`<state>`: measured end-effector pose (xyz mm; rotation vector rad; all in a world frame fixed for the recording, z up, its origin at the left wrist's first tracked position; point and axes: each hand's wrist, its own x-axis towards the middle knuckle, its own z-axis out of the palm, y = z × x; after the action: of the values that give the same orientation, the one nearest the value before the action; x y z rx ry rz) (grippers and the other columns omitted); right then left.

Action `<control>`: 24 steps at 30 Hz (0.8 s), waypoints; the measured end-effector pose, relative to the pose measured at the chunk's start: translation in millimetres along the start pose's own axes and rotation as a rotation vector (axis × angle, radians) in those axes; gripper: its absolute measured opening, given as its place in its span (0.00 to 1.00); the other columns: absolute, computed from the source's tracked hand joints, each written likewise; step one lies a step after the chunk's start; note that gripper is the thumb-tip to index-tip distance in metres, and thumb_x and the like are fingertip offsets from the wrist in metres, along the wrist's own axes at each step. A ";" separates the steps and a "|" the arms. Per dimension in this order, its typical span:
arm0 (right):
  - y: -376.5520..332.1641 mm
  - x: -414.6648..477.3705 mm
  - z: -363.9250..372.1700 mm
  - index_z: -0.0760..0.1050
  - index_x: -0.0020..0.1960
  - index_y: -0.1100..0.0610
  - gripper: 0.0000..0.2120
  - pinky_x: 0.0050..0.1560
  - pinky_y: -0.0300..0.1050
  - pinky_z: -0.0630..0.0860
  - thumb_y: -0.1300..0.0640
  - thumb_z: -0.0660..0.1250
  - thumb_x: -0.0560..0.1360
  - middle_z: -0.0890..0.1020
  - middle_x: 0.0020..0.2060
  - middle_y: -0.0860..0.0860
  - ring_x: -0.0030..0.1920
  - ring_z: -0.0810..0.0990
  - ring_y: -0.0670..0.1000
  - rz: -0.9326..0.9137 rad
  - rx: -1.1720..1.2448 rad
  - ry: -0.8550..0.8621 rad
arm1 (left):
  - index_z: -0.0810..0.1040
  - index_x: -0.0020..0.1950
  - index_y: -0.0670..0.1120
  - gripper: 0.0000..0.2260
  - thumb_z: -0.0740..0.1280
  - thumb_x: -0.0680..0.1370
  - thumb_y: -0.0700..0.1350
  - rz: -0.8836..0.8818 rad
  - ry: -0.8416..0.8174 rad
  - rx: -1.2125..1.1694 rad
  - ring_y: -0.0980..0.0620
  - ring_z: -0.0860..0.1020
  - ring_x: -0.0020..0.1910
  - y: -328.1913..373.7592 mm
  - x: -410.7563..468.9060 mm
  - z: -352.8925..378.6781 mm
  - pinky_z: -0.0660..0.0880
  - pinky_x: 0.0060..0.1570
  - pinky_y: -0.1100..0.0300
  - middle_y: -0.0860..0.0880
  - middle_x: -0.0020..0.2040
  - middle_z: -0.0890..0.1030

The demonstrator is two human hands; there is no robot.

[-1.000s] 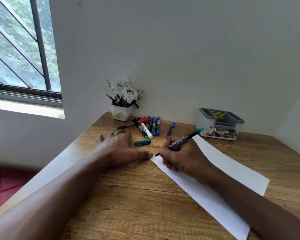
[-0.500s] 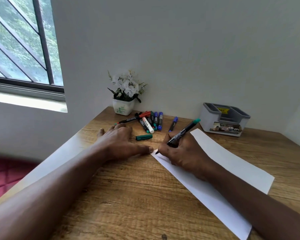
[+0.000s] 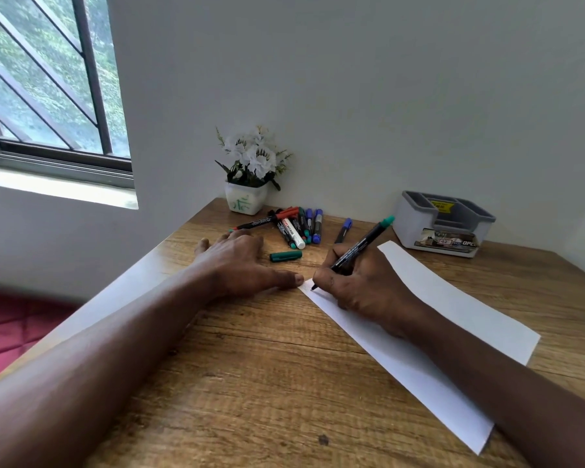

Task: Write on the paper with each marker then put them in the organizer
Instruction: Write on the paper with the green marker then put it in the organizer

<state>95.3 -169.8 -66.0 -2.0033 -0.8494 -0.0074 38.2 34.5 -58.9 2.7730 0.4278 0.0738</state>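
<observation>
Head view. The right hand [image 3: 368, 285] grasps the uncapped green marker [image 3: 362, 244] in a writing pinch, its tip on the left corner of the paper [image 3: 453, 309], which lies diagonally across the table [image 3: 250, 366]. The left hand [image 3: 240, 261] lies flat with fingers straight and holds nothing. Its thumb is at that corner, probably to steady the sheet. The green cap [image 3: 286, 256] lies just beyond the left hand. The organizer [image 3: 443, 224] stands near the table's far right edge.

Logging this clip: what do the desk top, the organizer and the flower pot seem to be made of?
The desk top looks like wood or wood-look laminate, matte, with grain lines and a dark knot. The organizer seems grey moulded plastic: smooth, rounded corners, dull sheen. The flower pot is white and glossy, ceramic or plastic; cannot tell which.
</observation>
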 end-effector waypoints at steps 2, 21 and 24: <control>0.9 0.5 -0.2 0.79 0.39 0.60 0.08 0.33 0.43 0.74 0.57 0.74 0.73 0.79 0.28 0.50 0.29 0.76 0.45 0.013 0.019 0.005 | 0.69 0.75 0.52 0.46 0.63 0.65 0.79 0.002 0.001 0.008 0.48 0.61 0.79 -0.3 0.4 -0.1 0.52 0.77 0.37 0.51 0.81 0.62; -3.5 -2.8 1.6 0.79 0.37 0.58 0.09 0.32 0.35 0.70 0.55 0.73 0.72 0.77 0.26 0.45 0.29 0.74 0.41 0.047 -0.040 0.069 | 0.71 0.73 0.54 0.48 0.61 0.61 0.82 0.010 0.006 -0.007 0.47 0.62 0.78 -4.4 4.5 3.5 0.52 0.77 0.37 0.51 0.80 0.63; -6.8 -4.1 1.8 0.79 0.36 0.58 0.08 0.32 0.38 0.71 0.56 0.72 0.72 0.78 0.25 0.46 0.28 0.76 0.42 0.054 -0.030 0.056 | 0.71 0.72 0.53 0.46 0.62 0.63 0.81 -0.002 0.010 -0.014 0.47 0.62 0.78 -3.5 2.5 2.1 0.51 0.77 0.37 0.51 0.79 0.64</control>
<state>87.8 -168.6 -63.2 -2.0439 -0.7628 -0.0455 39.8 37.7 -62.1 2.7598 0.4316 0.0894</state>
